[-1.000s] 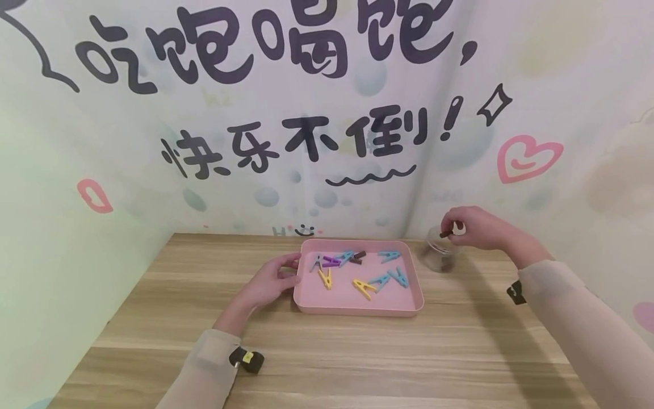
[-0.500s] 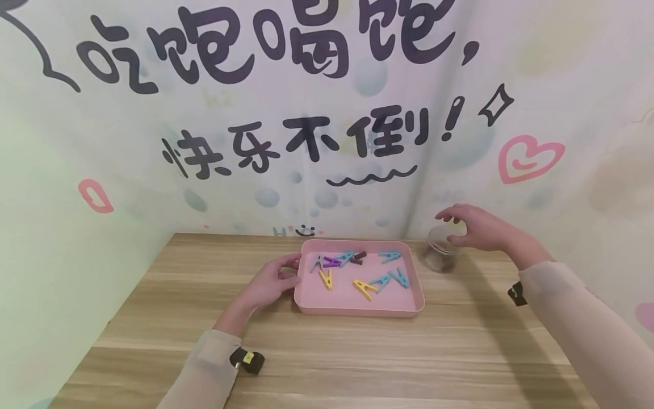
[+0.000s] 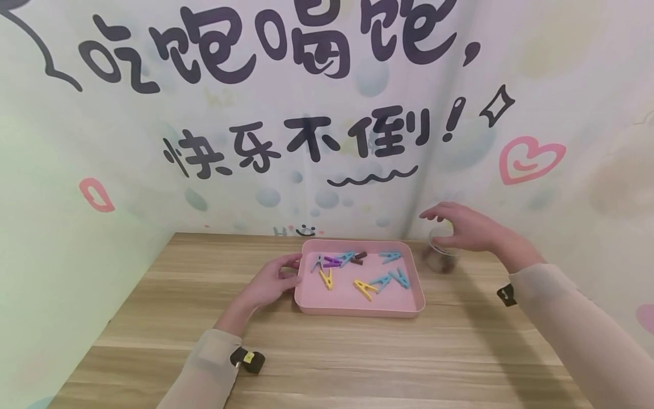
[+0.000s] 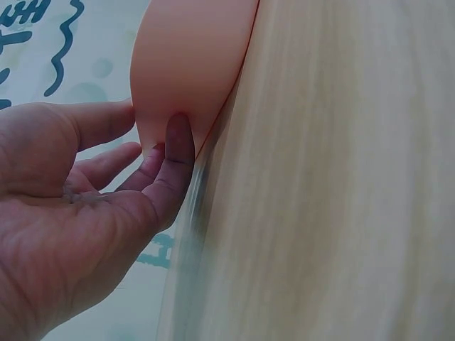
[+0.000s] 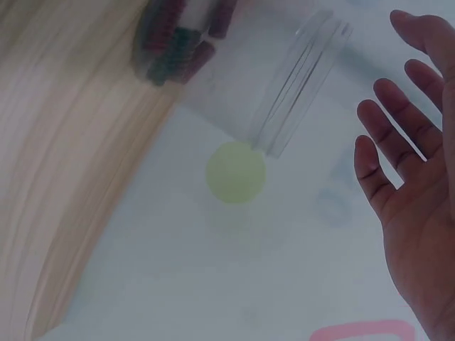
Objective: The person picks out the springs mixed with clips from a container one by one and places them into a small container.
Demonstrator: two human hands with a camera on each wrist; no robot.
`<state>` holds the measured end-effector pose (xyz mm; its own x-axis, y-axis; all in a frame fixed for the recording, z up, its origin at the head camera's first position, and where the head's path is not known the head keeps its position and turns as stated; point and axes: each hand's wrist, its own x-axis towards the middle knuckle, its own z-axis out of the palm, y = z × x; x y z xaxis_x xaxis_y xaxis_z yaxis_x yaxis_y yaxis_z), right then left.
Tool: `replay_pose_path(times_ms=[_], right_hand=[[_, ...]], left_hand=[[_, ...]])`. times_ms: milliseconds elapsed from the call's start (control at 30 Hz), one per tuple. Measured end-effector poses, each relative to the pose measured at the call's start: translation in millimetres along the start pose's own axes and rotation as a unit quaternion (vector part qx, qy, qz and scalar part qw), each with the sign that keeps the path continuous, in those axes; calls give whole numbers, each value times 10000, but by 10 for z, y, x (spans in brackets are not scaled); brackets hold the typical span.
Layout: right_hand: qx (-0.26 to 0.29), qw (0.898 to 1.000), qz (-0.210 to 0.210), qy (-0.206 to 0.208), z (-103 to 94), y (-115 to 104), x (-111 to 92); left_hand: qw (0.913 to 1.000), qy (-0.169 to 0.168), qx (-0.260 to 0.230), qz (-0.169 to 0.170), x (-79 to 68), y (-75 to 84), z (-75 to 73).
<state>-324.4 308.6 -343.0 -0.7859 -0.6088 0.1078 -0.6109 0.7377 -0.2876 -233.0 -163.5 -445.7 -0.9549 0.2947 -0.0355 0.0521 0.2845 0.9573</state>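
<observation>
The right hand (image 3: 467,227) is empty, its fingers loosely spread above a clear jar (image 3: 439,261), and it is by far the nearer hand to it. The right wrist view shows the jar's mouth turned toward that hand, with a gap between rim and fingers, and dark red clips (image 5: 165,25) and a green clip (image 5: 174,53) well down inside, away from the palm. The left hand (image 3: 268,281) has its thumb and fingertips touching the outside of the near end of a pink tray (image 3: 360,312), the fingers relaxed rather than wrapped round it. The tray's long axis runs sideways between the hands, from the left fingertips to just short of the jar, so the tray's contents lie across and toward the body from the right hand. Of these, a blue clip (image 3: 390,257) near the far corner on the right hand's side is closest to that hand, lying roughly along the tray's length. A purple clip (image 3: 332,262) and a yellow clip (image 3: 326,279) sit nearer the left hand, while a brown clip (image 3: 360,259) lies between the hands, near the far wall.
</observation>
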Motion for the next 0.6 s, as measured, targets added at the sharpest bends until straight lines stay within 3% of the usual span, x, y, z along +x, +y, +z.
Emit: replay_pose_path(times_ms=[367, 600], right_hand=[[-91, 9992, -293, -255, 156, -263, 197], [125, 9979, -322, -552, 257, -455, 301]], left_hand=[[10000, 13, 11, -23, -11, 10, 0], [10000, 68, 39, -56, -7, 12, 9]])
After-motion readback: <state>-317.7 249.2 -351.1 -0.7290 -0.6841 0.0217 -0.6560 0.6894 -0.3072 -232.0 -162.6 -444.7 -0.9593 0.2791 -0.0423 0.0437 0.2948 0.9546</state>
